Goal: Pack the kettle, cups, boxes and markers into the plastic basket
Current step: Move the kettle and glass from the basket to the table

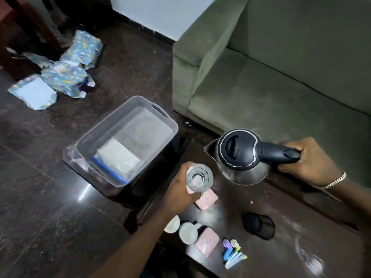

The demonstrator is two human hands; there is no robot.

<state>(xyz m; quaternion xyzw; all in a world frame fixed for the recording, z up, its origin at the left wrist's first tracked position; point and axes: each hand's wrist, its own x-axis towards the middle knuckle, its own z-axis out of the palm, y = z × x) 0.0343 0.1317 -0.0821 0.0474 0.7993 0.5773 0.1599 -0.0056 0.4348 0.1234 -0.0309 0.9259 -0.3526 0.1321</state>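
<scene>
One kettle point(241, 157), three cups point(199, 178), two pink boxes point(207, 242).

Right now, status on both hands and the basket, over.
Right hand grips kettle by its handle. Left hand holds a glass cup. Basket on the floor, box inside. Path clear.

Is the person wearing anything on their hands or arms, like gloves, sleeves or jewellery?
No gloves or sleeves show: both forearms are bare as far as the picture reaches. The left hand wears nothing visible. The right hand has a silver-coloured link bracelet at the wrist.
</scene>
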